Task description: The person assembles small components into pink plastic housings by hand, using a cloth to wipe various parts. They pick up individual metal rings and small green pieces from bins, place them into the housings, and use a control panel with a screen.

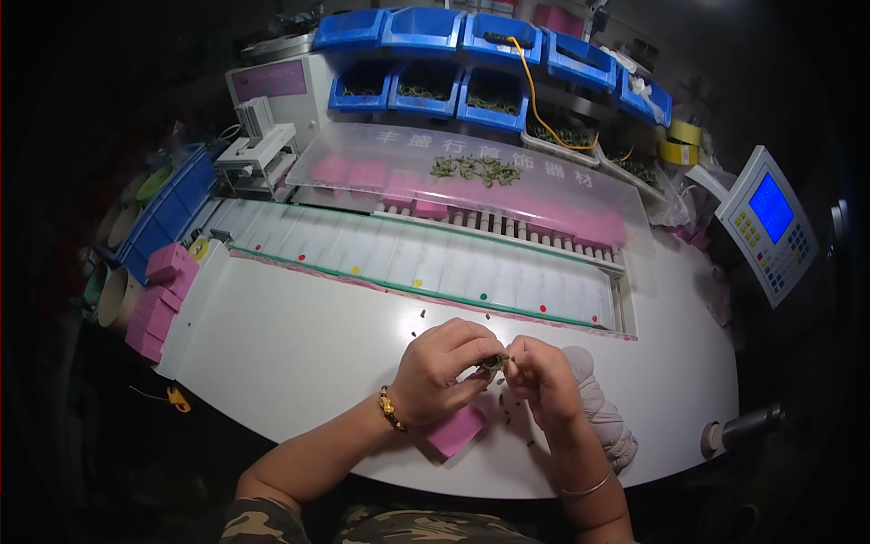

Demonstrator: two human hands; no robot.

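Above the near part of the white table, my left hand point(442, 361) is closed, its thumb and fingers curled around a small dark green ring-shaped piece point(492, 363). My right hand point(547, 379) pinches at the right side of that piece; whatever lies between its fingertips is too small to make out. Beneath my left hand lies a pink block point(457, 432), partly covered by the hand. Small dark green bits point(501, 400) are scattered on the table around both hands. A bunched grey cloth point(598, 410) rests just right of my right hand.
Beyond the hands runs a long white sectioned track point(399, 258) with a green edge. A clear cover point(362, 150) bearing green pieces stands behind it, below blue bins point(421, 32). Pink blocks point(156, 313) are stacked left; a control panel point(770, 222) with a blue screen stands right.
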